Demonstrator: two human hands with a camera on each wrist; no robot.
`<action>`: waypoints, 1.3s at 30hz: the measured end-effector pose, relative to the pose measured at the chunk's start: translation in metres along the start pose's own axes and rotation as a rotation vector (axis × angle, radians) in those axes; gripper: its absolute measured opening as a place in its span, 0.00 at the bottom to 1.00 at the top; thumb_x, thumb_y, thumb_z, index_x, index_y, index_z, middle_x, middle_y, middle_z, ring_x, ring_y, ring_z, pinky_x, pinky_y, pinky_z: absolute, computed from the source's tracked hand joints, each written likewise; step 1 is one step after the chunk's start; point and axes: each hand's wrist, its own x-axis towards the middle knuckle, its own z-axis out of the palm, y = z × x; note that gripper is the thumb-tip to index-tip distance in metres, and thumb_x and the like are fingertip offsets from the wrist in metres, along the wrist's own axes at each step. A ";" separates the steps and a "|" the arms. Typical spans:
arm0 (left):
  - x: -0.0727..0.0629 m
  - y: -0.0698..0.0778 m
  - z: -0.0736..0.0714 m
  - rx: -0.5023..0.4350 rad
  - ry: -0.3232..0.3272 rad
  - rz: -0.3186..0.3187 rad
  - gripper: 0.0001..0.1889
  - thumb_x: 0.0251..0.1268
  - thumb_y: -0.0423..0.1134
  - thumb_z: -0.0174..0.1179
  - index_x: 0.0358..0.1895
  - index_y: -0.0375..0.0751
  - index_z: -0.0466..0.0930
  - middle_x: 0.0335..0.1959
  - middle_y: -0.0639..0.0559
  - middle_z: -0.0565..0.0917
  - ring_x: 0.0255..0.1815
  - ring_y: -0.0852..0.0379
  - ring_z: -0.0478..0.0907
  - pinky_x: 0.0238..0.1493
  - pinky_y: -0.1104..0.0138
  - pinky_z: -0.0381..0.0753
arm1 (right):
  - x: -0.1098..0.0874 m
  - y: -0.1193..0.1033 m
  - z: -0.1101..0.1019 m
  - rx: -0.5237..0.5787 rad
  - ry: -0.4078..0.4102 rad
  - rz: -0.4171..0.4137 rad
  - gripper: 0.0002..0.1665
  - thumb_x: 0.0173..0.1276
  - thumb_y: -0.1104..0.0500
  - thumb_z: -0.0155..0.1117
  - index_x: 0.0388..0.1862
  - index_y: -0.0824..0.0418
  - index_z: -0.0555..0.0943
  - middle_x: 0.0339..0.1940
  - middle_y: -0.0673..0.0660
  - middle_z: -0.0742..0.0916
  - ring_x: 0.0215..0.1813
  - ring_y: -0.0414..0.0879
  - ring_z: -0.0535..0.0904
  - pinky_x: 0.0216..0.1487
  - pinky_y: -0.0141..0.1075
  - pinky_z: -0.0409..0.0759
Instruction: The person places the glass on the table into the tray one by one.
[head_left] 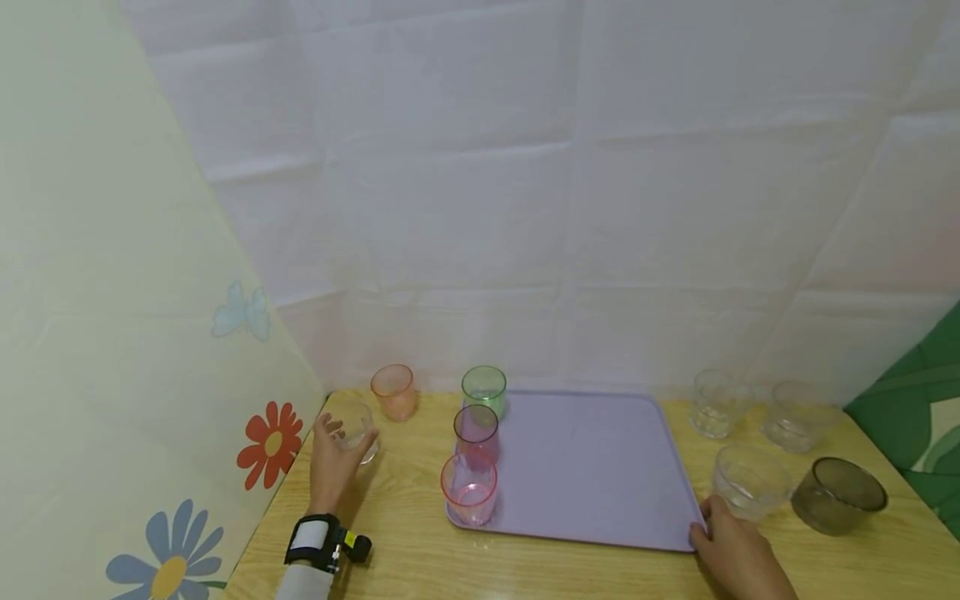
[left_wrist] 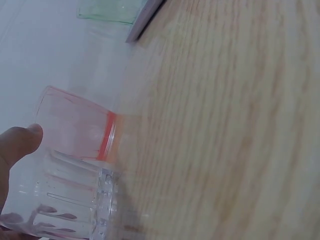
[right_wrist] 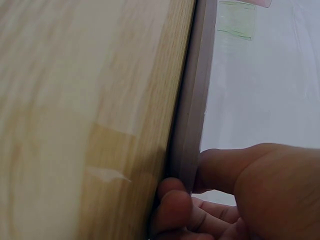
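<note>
My left hand (head_left: 335, 462) is round a clear glass (head_left: 358, 433) at the table's left end. In the left wrist view, the thumb (left_wrist: 21, 142) is near the glass's rim and the other fingers show through its wall. An orange-tinted cup (head_left: 395, 393) stands just behind that glass. At the near right corner of the lilac tray (head_left: 585, 467), my right hand (head_left: 735, 550) pinches the rim, thumb over it and fingertips against its outer side. Along the tray's left side stand a green cup (head_left: 483, 387), a purple cup (head_left: 476, 437) and a pink cup (head_left: 469, 492).
Right of the tray are several clear glasses, among them a bowl-like one (head_left: 750, 483) close to my right hand, and a dark smoky cup (head_left: 836, 496). White sheeting (head_left: 525, 208) hangs behind the wooden table (head_left: 405, 550). A wall with painted flowers (head_left: 273, 444) borders the left side.
</note>
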 end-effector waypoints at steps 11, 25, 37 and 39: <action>-0.001 0.000 -0.002 0.025 0.010 0.001 0.54 0.64 0.49 0.77 0.81 0.27 0.50 0.70 0.24 0.74 0.69 0.28 0.75 0.65 0.38 0.79 | 0.001 0.002 0.001 0.004 -0.013 0.001 0.12 0.74 0.60 0.60 0.46 0.68 0.72 0.24 0.52 0.75 0.28 0.50 0.72 0.31 0.44 0.71; -0.004 0.012 -0.007 0.010 0.010 0.009 0.55 0.64 0.51 0.77 0.82 0.28 0.51 0.71 0.27 0.74 0.69 0.30 0.75 0.63 0.40 0.82 | 0.001 0.002 0.001 -0.003 -0.004 0.004 0.12 0.73 0.60 0.61 0.44 0.67 0.72 0.24 0.53 0.75 0.28 0.51 0.73 0.31 0.45 0.71; -0.006 0.036 -0.007 -0.010 -0.005 0.065 0.55 0.63 0.51 0.78 0.82 0.30 0.52 0.71 0.29 0.75 0.71 0.31 0.75 0.65 0.40 0.81 | 0.000 0.001 0.001 -0.005 0.000 0.003 0.12 0.73 0.61 0.62 0.44 0.68 0.72 0.24 0.53 0.76 0.29 0.51 0.74 0.31 0.46 0.73; -0.006 0.040 -0.006 -0.001 -0.006 0.074 0.55 0.63 0.51 0.78 0.83 0.31 0.52 0.71 0.30 0.75 0.71 0.31 0.75 0.64 0.40 0.82 | 0.000 0.001 0.000 -0.007 -0.006 0.004 0.13 0.73 0.61 0.61 0.45 0.69 0.72 0.25 0.53 0.77 0.29 0.51 0.74 0.32 0.46 0.74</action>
